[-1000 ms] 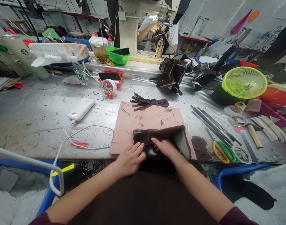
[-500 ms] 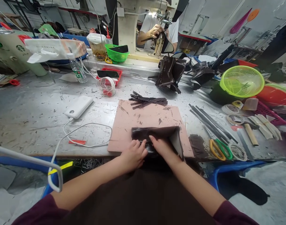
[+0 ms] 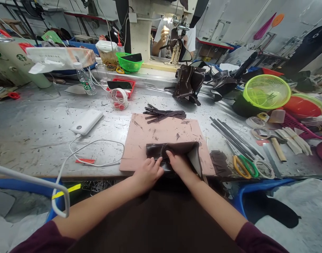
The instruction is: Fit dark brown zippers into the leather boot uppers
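A folded piece of dark brown glossy leather [image 3: 155, 150] lies along the near part of a pink board [image 3: 166, 131], its right end standing up in an open fold with a greyish inner side. My left hand [image 3: 148, 173] grips the leather's near edge, fingers curled and the index fingertip pressing on it. My right hand [image 3: 178, 163] reaches into the fold, its thumb against the leather; its other fingers are mostly hidden. The two hands are close together. Dark narrow strips [image 3: 164, 113] lie heaped at the board's far edge.
Right of the board lie long dark strips [image 3: 233, 135], scissors [image 3: 245, 167] and a hammer [image 3: 279, 149]. A white power bank [image 3: 87, 122] with its cable is on the left. Behind stand stitched leather pieces [image 3: 188, 82] and a sewing machine [image 3: 141, 31], with a co-worker beyond.
My hands stay almost in place on the leather, pressing and shifting only slightly. The view has moved a little. At the sewing machine, the co-worker's hand has risen away from the work.
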`<state>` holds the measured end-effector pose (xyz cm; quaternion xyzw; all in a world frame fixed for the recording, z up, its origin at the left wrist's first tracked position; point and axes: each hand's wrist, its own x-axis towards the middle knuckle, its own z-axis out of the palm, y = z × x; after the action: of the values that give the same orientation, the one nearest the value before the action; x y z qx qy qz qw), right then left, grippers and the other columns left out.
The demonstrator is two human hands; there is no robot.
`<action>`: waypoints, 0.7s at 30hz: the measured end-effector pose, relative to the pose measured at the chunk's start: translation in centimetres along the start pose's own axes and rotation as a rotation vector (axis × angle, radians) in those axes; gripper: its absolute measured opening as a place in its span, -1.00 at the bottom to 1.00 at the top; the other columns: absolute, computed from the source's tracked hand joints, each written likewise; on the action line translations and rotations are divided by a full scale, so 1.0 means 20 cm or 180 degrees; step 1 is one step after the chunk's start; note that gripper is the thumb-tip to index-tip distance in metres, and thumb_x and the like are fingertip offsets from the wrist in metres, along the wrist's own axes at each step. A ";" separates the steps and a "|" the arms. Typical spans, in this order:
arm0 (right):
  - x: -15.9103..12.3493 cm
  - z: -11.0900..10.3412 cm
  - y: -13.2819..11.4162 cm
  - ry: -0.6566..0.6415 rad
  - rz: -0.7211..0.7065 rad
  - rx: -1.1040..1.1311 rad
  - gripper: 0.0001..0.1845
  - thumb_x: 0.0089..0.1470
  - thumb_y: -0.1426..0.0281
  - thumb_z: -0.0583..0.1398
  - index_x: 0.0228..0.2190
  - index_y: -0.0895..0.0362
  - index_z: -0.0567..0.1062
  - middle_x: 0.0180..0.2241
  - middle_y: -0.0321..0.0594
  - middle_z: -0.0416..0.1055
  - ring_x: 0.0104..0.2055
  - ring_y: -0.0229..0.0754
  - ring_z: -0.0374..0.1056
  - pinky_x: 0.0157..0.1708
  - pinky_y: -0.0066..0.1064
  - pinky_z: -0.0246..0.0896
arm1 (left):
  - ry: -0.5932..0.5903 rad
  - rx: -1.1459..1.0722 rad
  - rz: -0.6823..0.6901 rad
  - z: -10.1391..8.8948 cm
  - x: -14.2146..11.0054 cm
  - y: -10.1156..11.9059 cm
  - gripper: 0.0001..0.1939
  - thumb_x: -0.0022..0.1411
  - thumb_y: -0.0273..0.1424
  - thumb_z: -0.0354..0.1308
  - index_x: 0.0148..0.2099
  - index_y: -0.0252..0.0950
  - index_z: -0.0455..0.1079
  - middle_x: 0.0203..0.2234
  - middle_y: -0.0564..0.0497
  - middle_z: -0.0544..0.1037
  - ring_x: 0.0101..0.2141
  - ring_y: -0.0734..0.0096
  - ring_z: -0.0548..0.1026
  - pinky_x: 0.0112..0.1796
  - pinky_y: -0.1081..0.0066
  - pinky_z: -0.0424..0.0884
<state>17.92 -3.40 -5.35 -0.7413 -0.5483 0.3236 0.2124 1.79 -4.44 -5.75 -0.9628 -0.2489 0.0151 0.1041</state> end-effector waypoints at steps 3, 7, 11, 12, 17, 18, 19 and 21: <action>0.00 -0.05 0.01 -0.0117 0.0016 0.0138 -0.67 -0.01 0.22 0.11 -0.28 0.15 0.50 -0.38 -0.15 0.50 -0.27 -0.10 0.40 -0.27 -0.39 0.25 | -0.0050 0.0021 0.0053 -0.01 0.03 0.01 -0.83 0.15 -0.46 -0.04 -0.23 -0.37 0.33 -0.02 -0.28 0.35 -0.25 0.14 0.43 -0.29 0.24 0.22; -0.01 -0.11 0.03 -0.0305 0.0418 0.0198 -0.72 -0.04 0.20 0.11 -0.44 0.13 0.51 -0.51 -0.20 0.49 -0.38 -0.13 0.41 -0.34 -0.41 0.26 | -0.0091 0.0110 0.0118 -0.02 0.04 0.03 -0.72 0.14 -0.32 0.01 -0.19 -0.43 0.32 -0.03 -0.35 0.34 -0.10 -0.01 0.36 -0.20 0.21 0.19; -0.01 -0.11 0.02 -0.0418 0.0720 0.0129 -0.63 -0.01 0.16 0.05 -0.56 0.13 0.50 -0.53 -0.19 0.48 -0.44 -0.15 0.40 -0.39 -0.40 0.26 | -0.0087 0.0068 0.0165 -0.01 0.03 0.03 -0.60 0.08 -0.19 0.08 -0.15 -0.42 0.30 0.05 -0.33 0.25 -0.08 -0.09 0.34 -0.20 0.19 0.19; -0.02 -0.11 0.02 -0.0430 0.0756 0.0116 -0.61 0.00 0.14 0.04 -0.56 0.12 0.50 -0.52 -0.19 0.49 -0.44 -0.14 0.41 -0.39 -0.39 0.25 | -0.0049 0.0063 0.0173 -0.01 0.03 0.03 -0.62 0.08 -0.21 0.08 -0.15 -0.40 0.30 0.06 -0.31 0.24 -0.08 -0.09 0.34 -0.20 0.19 0.19; -0.03 -0.12 0.01 -0.0265 0.0829 -0.0165 -0.59 -0.02 0.10 0.06 -0.31 0.09 0.53 -0.27 -0.13 0.49 -0.16 -0.04 0.37 -0.17 -0.32 0.21 | 0.0070 0.0053 0.0084 -0.01 0.07 0.04 -0.76 0.14 -0.32 0.00 -0.21 -0.39 0.31 0.00 -0.29 0.32 -0.18 0.02 0.41 -0.22 0.20 0.18; -0.03 -0.12 0.01 -0.0183 0.0852 -0.0218 -0.57 -0.04 0.09 0.08 -0.24 0.09 0.51 -0.18 -0.11 0.46 -0.08 0.00 0.32 -0.13 -0.29 0.18 | 0.0073 0.0054 0.0087 -0.01 0.08 0.04 -0.74 0.14 -0.32 0.00 -0.20 -0.41 0.31 -0.02 -0.31 0.34 -0.18 0.03 0.40 -0.21 0.21 0.18; -0.04 -0.12 0.01 -0.0124 0.0898 -0.0247 -0.53 -0.07 0.09 0.11 -0.19 0.09 0.49 -0.10 -0.09 0.41 -0.01 0.03 0.27 -0.09 -0.27 0.16 | 0.0069 0.0056 0.0098 -0.01 0.09 0.05 -0.72 0.14 -0.31 0.00 -0.19 -0.42 0.31 -0.03 -0.33 0.34 -0.16 0.03 0.39 -0.20 0.21 0.17; -0.05 -0.12 0.01 -0.0063 0.0997 -0.0228 -0.48 -0.09 0.08 0.12 -0.13 0.10 0.45 -0.03 -0.06 0.34 0.05 0.05 0.21 -0.05 -0.24 0.13 | 0.0059 0.0072 0.0123 -0.01 0.09 0.06 -0.67 0.11 -0.26 0.03 -0.18 -0.45 0.30 -0.04 -0.38 0.34 -0.12 0.00 0.37 -0.16 0.21 0.15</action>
<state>19.52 -4.30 -3.60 -0.8217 -0.4392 0.3403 0.1273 3.99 -4.51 -5.83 -0.9663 -0.2291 0.0110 0.1170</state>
